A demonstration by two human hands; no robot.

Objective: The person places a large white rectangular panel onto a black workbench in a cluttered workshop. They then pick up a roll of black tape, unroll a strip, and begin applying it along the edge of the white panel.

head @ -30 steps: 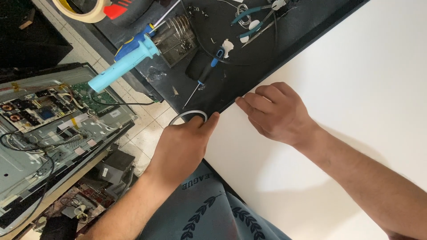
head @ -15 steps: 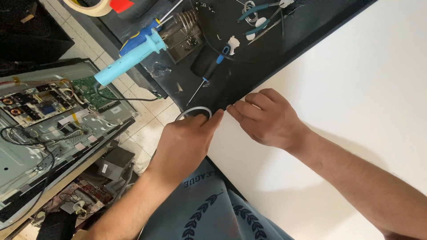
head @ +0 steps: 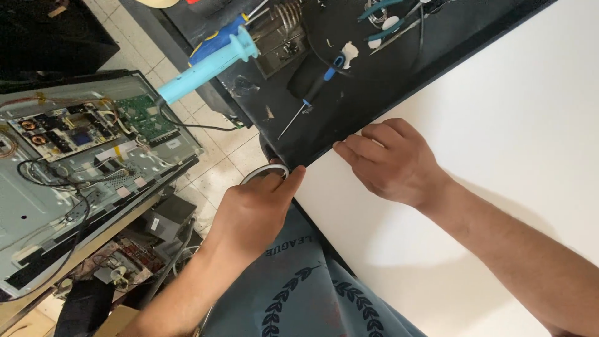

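left hand [head: 253,209]: fingers closed around a roll of tape [head: 265,175], held at the corner of the white panel [head: 499,125]
right hand [head: 390,162]: fingers pressed flat and close together on the panel's edge, gripping nothing
roll of tape: just off the panel's corner, over the tiled floor [head: 218,162]
dark surface [head: 387,68]: screwdriver [head: 312,93] and pliers [head: 387,9] lie on it
left side: opened television back with circuit boards [head: 81,131]
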